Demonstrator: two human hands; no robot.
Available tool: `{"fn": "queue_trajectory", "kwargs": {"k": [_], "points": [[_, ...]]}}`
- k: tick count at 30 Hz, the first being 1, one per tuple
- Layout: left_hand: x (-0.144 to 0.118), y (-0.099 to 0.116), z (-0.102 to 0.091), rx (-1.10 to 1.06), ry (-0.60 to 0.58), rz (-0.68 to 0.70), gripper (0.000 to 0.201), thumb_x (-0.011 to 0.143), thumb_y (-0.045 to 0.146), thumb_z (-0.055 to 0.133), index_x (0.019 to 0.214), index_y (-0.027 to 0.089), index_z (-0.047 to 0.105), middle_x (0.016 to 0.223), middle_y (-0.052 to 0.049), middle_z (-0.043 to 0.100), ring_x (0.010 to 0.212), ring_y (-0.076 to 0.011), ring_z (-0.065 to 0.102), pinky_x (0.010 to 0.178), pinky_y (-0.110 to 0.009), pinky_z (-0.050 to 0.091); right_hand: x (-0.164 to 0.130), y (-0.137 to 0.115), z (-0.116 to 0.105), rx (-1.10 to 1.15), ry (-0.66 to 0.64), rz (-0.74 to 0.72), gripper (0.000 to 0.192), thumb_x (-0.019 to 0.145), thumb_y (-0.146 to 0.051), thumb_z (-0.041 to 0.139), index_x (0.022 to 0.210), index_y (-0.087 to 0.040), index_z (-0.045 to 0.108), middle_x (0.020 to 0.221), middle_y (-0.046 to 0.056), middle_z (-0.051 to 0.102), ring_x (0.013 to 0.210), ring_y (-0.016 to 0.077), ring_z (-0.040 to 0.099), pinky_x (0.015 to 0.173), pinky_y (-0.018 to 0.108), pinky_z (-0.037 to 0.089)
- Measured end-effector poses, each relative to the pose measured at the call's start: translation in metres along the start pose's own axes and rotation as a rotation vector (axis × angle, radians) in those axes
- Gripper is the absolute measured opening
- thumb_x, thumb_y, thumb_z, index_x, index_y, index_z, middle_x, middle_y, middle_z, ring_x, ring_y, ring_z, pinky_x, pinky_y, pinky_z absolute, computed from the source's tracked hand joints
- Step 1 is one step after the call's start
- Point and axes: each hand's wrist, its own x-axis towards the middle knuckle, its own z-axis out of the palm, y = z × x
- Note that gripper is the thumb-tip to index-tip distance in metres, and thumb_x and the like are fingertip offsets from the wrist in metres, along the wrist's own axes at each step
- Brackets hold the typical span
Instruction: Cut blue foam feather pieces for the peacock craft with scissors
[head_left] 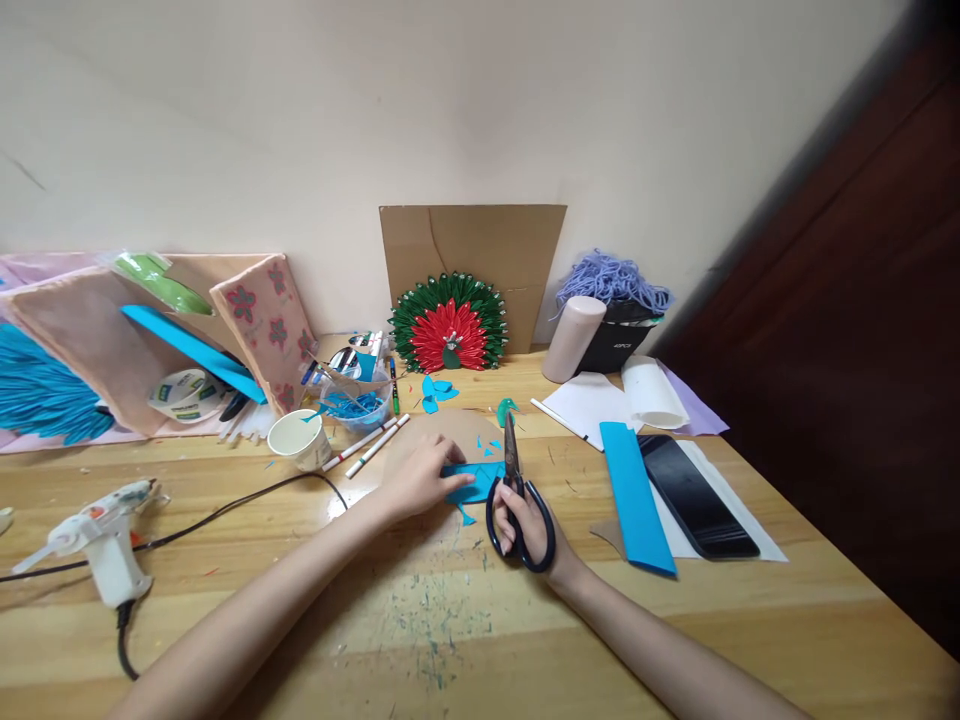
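Cutting: one scissors [514, 490], one blue sheet [472, 482], two hands.

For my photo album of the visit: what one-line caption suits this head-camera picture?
Right hand works black scissors into blue paper held by the left hand on a wooden table.
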Motion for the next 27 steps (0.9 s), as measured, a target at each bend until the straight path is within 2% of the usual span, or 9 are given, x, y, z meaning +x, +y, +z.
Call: {"fn": "queue_trajectory", "kwargs": {"k": [3, 7, 10, 13, 17, 19, 22, 27], "points": [[-0.011, -0.004, 0.006, -0.064, 0.021, -0.027, 0.014, 0.077, 0.032, 0.060, 0.082, 0.019, 0.057, 0.086, -0.006, 0.059, 0.085, -0.0214, 0.053, 0.073, -0.031, 0.040, 0.001, 0.000, 0.000, 0.031, 0.016, 0.012, 0.041, 0.078, -0.059, 0.052, 0.072, -0.018, 0.046, 0.038, -0.010, 0.041, 0.031, 0.0068, 0.041, 0.037, 0.018, 0.034], [-0.013, -0.009, 0.016, -0.211, 0.218, -0.074, 0.016, 0.083, 0.033, 0.050, 0.079, 0.019, 0.055, 0.080, -0.004, 0.058, 0.079, -0.0190, 0.054, 0.071, -0.030, 0.040, 0.002, -0.002, 0.002, 0.148, -0.005, 0.047, 0.056, 0.070, -0.076, 0.044, 0.071, -0.021, 0.044, 0.036, -0.010, 0.039, 0.029, 0.0079, 0.038, 0.037, 0.020, 0.033], [-0.013, -0.010, 0.021, -0.410, 0.340, -0.158, 0.022, 0.085, 0.040, 0.046, 0.083, 0.018, 0.052, 0.077, -0.002, 0.056, 0.072, -0.0165, 0.054, 0.066, -0.028, 0.041, 0.000, -0.008, 0.001, 0.139, -0.050, 0.038, 0.071, 0.056, -0.090, 0.033, 0.072, -0.022, 0.042, 0.040, -0.006, 0.045, 0.033, 0.0112, 0.044, 0.041, 0.024, 0.038], [-0.016, -0.009, 0.023, -0.634, 0.405, -0.243, 0.025, 0.086, 0.043, 0.044, 0.089, 0.019, 0.048, 0.071, 0.002, 0.054, 0.064, -0.0139, 0.056, 0.059, -0.025, 0.042, -0.005, -0.017, 0.001, 0.075, -0.135, 0.100, 0.078, 0.055, -0.092, 0.025, 0.076, -0.020, 0.045, 0.047, -0.002, 0.052, 0.041, 0.0155, 0.052, 0.048, 0.027, 0.042], [-0.017, -0.007, 0.022, -0.836, 0.481, -0.286, 0.021, 0.085, 0.039, 0.047, 0.094, 0.020, 0.042, 0.063, 0.006, 0.050, 0.054, -0.0110, 0.055, 0.053, -0.022, 0.043, -0.011, -0.022, 0.004, 0.042, -0.337, 0.207, 0.081, 0.057, -0.091, 0.023, 0.082, -0.018, 0.049, 0.055, 0.002, 0.056, 0.048, 0.0182, 0.057, 0.054, 0.030, 0.044], [-0.016, -0.006, 0.022, -0.858, 0.505, -0.305, 0.022, 0.084, 0.036, 0.050, 0.097, 0.020, 0.041, 0.063, 0.006, 0.050, 0.052, -0.0100, 0.053, 0.052, -0.021, 0.043, -0.014, -0.022, 0.007, 0.028, -0.414, 0.245, 0.082, 0.059, -0.090, 0.024, 0.085, -0.017, 0.050, 0.058, 0.004, 0.059, 0.050, 0.0182, 0.059, 0.056, 0.030, 0.045], [-0.016, -0.006, 0.023, -0.894, 0.490, -0.298, 0.029, 0.082, 0.034, 0.053, 0.102, 0.019, 0.038, 0.071, 0.002, 0.058, 0.057, -0.0104, 0.055, 0.056, -0.022, 0.045, -0.016, -0.020, 0.009, 0.017, -0.481, 0.302, 0.083, 0.060, -0.090, 0.023, 0.086, -0.016, 0.051, 0.059, 0.005, 0.060, 0.049, 0.0175, 0.059, 0.055, 0.029, 0.045], [-0.018, -0.004, 0.026, -0.891, 0.491, -0.253, 0.036, 0.082, 0.038, 0.055, 0.108, 0.021, 0.038, 0.077, 0.001, 0.061, 0.064, -0.0119, 0.059, 0.061, -0.023, 0.046, -0.016, -0.018, 0.007, 0.006, -0.480, 0.345, 0.084, 0.061, -0.089, 0.020, 0.085, -0.016, 0.052, 0.052, 0.002, 0.057, 0.043, 0.0159, 0.057, 0.050, 0.027, 0.044]]}}
